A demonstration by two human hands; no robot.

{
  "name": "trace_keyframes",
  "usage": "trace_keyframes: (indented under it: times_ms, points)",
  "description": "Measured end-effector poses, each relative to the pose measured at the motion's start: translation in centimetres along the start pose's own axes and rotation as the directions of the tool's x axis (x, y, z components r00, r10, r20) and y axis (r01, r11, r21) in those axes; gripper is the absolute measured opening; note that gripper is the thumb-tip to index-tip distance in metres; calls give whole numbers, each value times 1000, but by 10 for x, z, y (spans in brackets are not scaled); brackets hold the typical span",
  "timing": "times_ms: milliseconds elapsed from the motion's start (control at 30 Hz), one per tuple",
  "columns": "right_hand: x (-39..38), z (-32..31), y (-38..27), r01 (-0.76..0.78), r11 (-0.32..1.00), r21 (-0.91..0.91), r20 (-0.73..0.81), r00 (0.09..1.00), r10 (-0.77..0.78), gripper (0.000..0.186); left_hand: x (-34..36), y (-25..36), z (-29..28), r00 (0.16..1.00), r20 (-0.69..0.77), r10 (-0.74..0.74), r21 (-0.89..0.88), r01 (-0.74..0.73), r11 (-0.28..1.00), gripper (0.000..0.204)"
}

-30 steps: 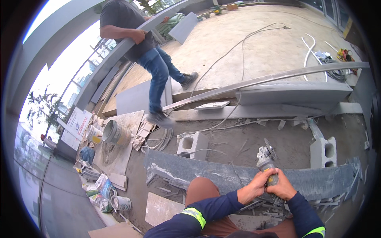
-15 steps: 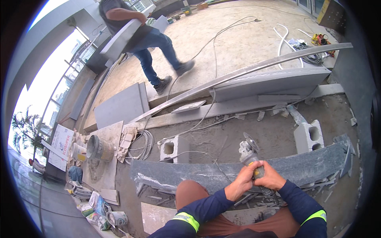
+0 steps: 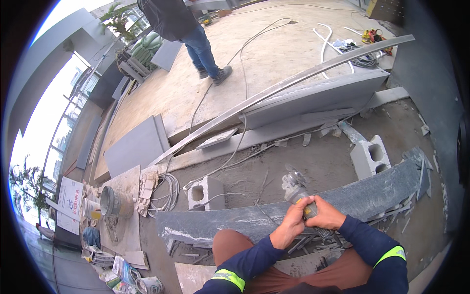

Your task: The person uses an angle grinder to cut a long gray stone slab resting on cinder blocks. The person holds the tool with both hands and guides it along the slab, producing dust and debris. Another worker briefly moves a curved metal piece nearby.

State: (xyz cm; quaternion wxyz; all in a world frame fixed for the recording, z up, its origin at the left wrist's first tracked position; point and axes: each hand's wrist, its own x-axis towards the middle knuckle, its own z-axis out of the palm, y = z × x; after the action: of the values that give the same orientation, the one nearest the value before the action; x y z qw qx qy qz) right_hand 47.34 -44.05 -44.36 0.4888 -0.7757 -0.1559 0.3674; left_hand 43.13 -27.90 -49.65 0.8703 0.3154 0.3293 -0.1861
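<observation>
An angle grinder (image 3: pixel 295 188) with a grey head and a round disc points away from me, above a long grey stone slab (image 3: pixel 220 219). Both my hands are closed round its body: my left hand (image 3: pixel 290 224) on the left side, my right hand (image 3: pixel 327 214) on the right. White dust streaks and scratches mark the slab, whose far side lies near two hollow concrete blocks, one at left (image 3: pixel 205 193) and one at right (image 3: pixel 370 158). Whether the disc is spinning, I cannot tell.
Stone offcuts (image 3: pixel 409 215) litter the slab's right end. A long metal bar (image 3: pixel 274 95) slants beyond the blocks, near leaning grey slabs (image 3: pixel 313 100). Coiled cable (image 3: pixel 167 192) and buckets (image 3: pixel 116 202) stand at left. A co-worker (image 3: pixel 198 49) is on the raised floor.
The co-worker, earlier stepping with a grey slab in hand, is farther off with their back turned. My view has shifted a little. Both hands still grip the grinder over the slab.
</observation>
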Motion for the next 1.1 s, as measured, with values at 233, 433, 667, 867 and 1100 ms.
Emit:
trace_keyframes:
  times_ms: [233, 433, 667, 867, 1100]
  points:
    - [2, 1, 10, -7, 999, -33, 3, 1000, 7, 88, -3, 0, 2, 1000, -3, 21, 10, -21, 1000, 29]
    - [0, 3, 11, 15, 999, -32, -18, 1000, -16, 88, 0, 0, 0, 1000, 1, -2, -11, 2, 1000, 28]
    - [2, 1, 16, -3, 999, -32, -8, 1000, 3, 90, -6, 3, 11, 1000, -5, 13, 10, -13, 1000, 28]
    - [-1, 1, 10, -17, 998, -58, -15, 1000, 16, 90, 2, -2, 1, 1000, -18, 5, -6, -5, 1000, 26]
    - [0, 4, 13, -44, 999, -12, -1, 999, 44, 93, 4, -3, -2, 1000, -24, 11, 22, -10, 1000, 28]
